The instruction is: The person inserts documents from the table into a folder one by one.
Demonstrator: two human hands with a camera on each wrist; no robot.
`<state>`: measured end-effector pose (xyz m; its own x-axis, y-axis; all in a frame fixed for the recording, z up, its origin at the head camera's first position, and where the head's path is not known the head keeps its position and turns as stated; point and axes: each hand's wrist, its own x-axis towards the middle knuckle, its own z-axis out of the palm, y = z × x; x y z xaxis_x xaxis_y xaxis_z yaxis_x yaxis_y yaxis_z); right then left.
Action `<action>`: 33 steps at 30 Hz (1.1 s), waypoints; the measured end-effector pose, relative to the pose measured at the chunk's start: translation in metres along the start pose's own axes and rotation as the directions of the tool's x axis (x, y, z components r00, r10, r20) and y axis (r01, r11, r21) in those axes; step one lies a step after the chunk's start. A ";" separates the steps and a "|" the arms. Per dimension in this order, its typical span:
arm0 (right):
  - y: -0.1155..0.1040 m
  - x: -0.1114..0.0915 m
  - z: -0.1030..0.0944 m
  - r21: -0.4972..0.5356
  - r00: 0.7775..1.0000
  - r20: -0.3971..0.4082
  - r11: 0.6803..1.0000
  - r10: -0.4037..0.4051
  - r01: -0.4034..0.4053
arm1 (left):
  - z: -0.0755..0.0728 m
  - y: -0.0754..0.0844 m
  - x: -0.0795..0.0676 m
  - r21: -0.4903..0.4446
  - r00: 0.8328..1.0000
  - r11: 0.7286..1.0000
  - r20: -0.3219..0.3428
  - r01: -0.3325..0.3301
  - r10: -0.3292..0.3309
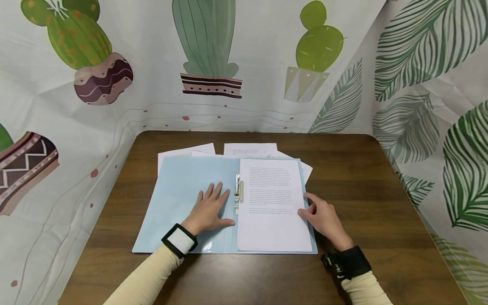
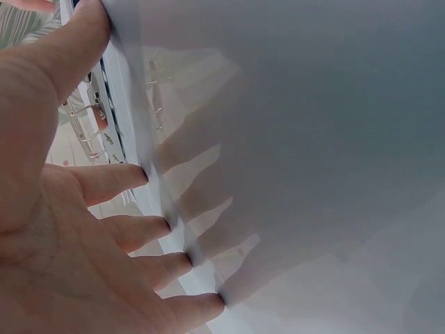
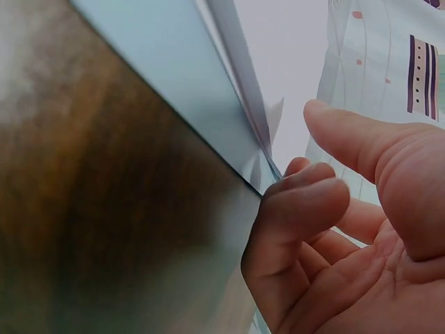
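A blue folder (image 1: 179, 182) lies wide open on the brown counter (image 1: 350, 173), with its back edge near the cloth (image 1: 263, 55). At the far left of the folder, a loose sheet (image 1: 187, 151) peeks out from behind it.

On the left half of the folder rests the left hand (image 1: 208, 212). Its fingers are spread wide, with big gaps and the thumb stuck out toward the fold. The fingertips touch the blue cover but grip nothing. I think this hand is there to keep the folder flat, so it does not slide or flip up. A black band (image 1: 180, 240) goes round that wrist.

Just right of the fold in the folder is a shiny clip (image 1: 238, 190). I cannot tell if it has any paper on it.

The page (image 1: 272, 237) lies on the right half of the folder, its left side beside the clip. It seems to lie there so its side lines up with the clip. More loose sheets (image 1: 249, 147) stick out behind this half of the folder.

At the right edge of the folder is the right hand (image 1: 322, 216). Its fingers are bent at the edge, and the thumb sits over the side of the page, a small gap away from them. I cannot tell if they pinch the paper or only touch it.
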<state>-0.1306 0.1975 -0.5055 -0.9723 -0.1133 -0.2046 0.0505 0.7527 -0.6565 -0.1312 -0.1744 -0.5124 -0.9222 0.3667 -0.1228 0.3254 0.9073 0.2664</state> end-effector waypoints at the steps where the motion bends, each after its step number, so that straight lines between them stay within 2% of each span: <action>1: 0.000 0.001 0.000 -0.003 1.000 -0.008 1.000 -0.008 0.008 | 0.000 0.000 0.000 -0.001 1.000 1.000 -0.001 0.000 0.000; 8: -0.003 0.006 -0.004 -0.022 0.992 -0.074 0.994 -0.105 0.104 | -0.002 0.000 0.001 -0.008 1.000 1.000 -0.008 -0.007 0.007; 13: -0.002 0.013 -0.006 -0.047 0.961 -0.142 0.971 -0.239 0.235 | -0.004 0.001 0.000 -0.038 1.000 0.999 -0.019 -0.016 0.016; 15: -0.002 0.017 -0.007 -0.062 0.950 -0.156 0.963 -0.271 0.264 | -0.003 0.001 -0.001 -0.045 1.000 0.999 -0.021 -0.016 0.015; 22: 0.000 0.032 -0.009 -0.101 0.952 -0.125 0.958 -0.280 0.269 | 0.004 -0.003 -0.006 -0.037 1.000 0.999 -0.030 -0.011 0.010; 33: 0.010 0.066 -0.020 -0.104 0.963 -0.104 0.965 -0.251 0.240 | 0.001 -0.002 -0.004 -0.041 0.999 0.999 -0.029 -0.017 0.016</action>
<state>-0.1985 0.2109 -0.5107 -0.9722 -0.2303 0.0429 -0.2084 0.7666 -0.6074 -0.1279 -0.1775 -0.5136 -0.9227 0.3748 -0.0903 0.3322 0.8918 0.3071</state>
